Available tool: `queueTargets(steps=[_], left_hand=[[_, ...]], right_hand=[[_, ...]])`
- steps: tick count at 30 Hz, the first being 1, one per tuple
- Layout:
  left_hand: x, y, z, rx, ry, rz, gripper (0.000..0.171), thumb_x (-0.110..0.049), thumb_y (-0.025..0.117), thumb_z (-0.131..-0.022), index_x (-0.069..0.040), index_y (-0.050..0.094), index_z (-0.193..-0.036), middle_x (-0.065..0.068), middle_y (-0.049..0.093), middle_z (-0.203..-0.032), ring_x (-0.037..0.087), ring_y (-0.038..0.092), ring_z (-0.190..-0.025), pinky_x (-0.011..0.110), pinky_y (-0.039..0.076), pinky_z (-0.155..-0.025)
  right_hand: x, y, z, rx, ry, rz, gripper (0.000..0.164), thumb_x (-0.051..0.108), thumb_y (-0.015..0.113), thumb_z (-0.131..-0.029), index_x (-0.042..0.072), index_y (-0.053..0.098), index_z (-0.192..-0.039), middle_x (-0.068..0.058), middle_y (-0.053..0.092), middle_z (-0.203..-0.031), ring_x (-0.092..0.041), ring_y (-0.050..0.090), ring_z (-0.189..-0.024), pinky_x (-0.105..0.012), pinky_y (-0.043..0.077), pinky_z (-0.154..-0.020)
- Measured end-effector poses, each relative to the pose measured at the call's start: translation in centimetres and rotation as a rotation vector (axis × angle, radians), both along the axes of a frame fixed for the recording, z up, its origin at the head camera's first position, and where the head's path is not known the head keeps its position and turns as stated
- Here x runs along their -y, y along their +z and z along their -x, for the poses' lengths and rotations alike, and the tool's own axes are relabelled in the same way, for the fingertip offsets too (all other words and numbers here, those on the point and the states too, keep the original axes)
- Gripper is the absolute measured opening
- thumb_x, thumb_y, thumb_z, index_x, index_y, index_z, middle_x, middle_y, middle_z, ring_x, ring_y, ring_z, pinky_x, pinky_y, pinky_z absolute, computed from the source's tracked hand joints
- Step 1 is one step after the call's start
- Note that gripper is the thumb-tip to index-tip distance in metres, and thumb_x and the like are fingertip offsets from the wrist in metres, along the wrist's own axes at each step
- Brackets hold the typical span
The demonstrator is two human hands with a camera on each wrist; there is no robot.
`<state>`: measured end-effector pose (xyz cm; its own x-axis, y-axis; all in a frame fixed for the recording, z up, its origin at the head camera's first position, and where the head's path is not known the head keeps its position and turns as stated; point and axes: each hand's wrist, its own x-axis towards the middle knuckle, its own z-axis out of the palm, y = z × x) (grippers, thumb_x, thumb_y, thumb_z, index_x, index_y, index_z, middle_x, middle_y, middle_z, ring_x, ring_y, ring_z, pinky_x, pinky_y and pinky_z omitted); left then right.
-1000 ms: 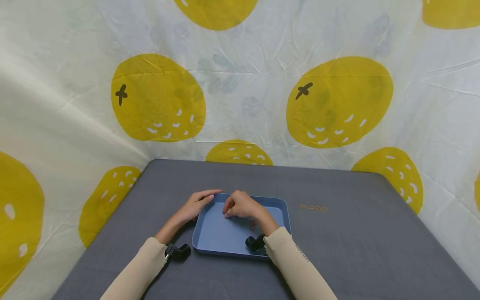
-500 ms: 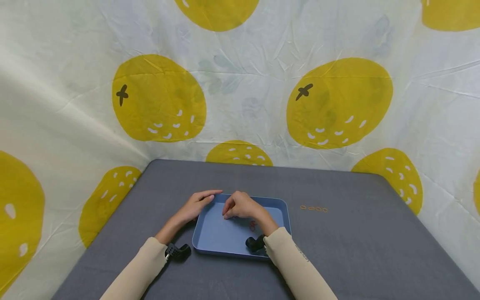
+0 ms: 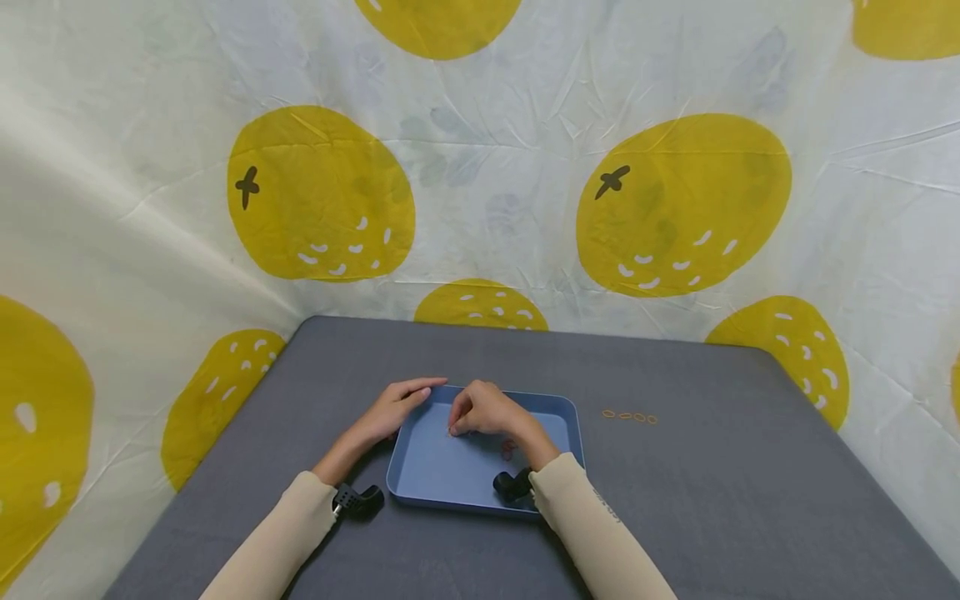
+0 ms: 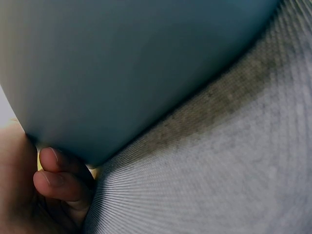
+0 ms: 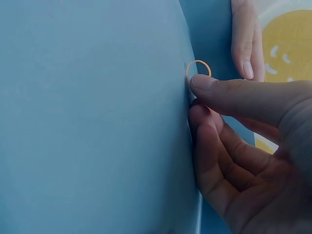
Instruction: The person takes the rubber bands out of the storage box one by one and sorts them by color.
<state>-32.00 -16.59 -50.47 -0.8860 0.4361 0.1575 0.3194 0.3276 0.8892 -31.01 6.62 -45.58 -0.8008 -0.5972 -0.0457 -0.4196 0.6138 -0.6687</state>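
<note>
A blue tray lies on the grey table. My left hand holds its far left corner, index finger along the far rim and thumb over the side; in the left wrist view, curled fingertips sit against the tray's outer wall. Over the tray's far left part, my right hand pinches a small orange rubber band between thumb and index finger, its loop standing up past the thumb tip. Close to my right wrist, a few red rubber bands lie in the tray, partly hidden by that wrist.
Several orange rubber bands lie in a row on the table to the right of the tray. A white curtain with yellow fruit prints hangs behind the table. Black wrist cameras are on both wrists.
Both hands stay in nearly the same places. The right fingertips shift very slightly, and the whole head view has moved a little.
</note>
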Motion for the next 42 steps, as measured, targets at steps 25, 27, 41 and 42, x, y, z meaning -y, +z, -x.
queueTargets(steps=[25, 27, 41, 42], left_hand=[[-0.1, -0.1, -0.1, -0.002, 0.002, -0.001, 0.038, -0.024, 0.048, -0.112, -0.015, 0.062, -0.145, 0.013, 0.059, -0.151, 0.034, 0.051, -0.143, 0.06, 0.039, -0.116], [-0.1, -0.2, -0.1, -0.001, 0.005, 0.003, 0.038, -0.025, 0.048, -0.111, -0.015, 0.062, -0.145, 0.013, 0.059, -0.15, 0.034, 0.051, -0.143, 0.059, 0.04, -0.116], [-0.1, -0.1, 0.0, 0.023, 0.01, 0.004, 0.038, -0.026, 0.048, -0.111, -0.017, 0.063, -0.145, 0.011, 0.059, -0.151, 0.032, 0.052, -0.143, 0.058, 0.04, -0.116], [-0.2, -0.1, 0.1, 0.021, 0.008, 0.001, 0.038, -0.026, 0.048, -0.112, -0.016, 0.063, -0.145, 0.011, 0.059, -0.151, 0.032, 0.051, -0.143, 0.058, 0.04, -0.116]], right_hand=[[-0.3, 0.6, -0.3, 0.079, -0.096, 0.12, 0.007, 0.001, 0.081, -0.086, 0.005, 0.079, -0.081, -0.005, 0.077, -0.073, -0.017, 0.069, -0.059, -0.027, 0.056, -0.057], [-0.4, 0.7, -0.3, 0.081, -0.097, 0.123, 0.007, 0.001, 0.081, -0.086, 0.005, 0.079, -0.081, -0.005, 0.076, -0.073, -0.019, 0.07, -0.06, -0.028, 0.056, -0.057], [-2.7, 2.9, -0.4, 0.055, -0.116, 0.155, 0.006, 0.003, 0.08, -0.088, 0.005, 0.078, -0.083, -0.005, 0.076, -0.078, -0.019, 0.073, -0.066, -0.037, 0.063, -0.066], [-3.0, 3.1, -0.4, 0.055, -0.122, 0.153, 0.006, 0.003, 0.08, -0.088, 0.005, 0.078, -0.083, -0.005, 0.077, -0.078, -0.021, 0.073, -0.067, -0.039, 0.063, -0.068]])
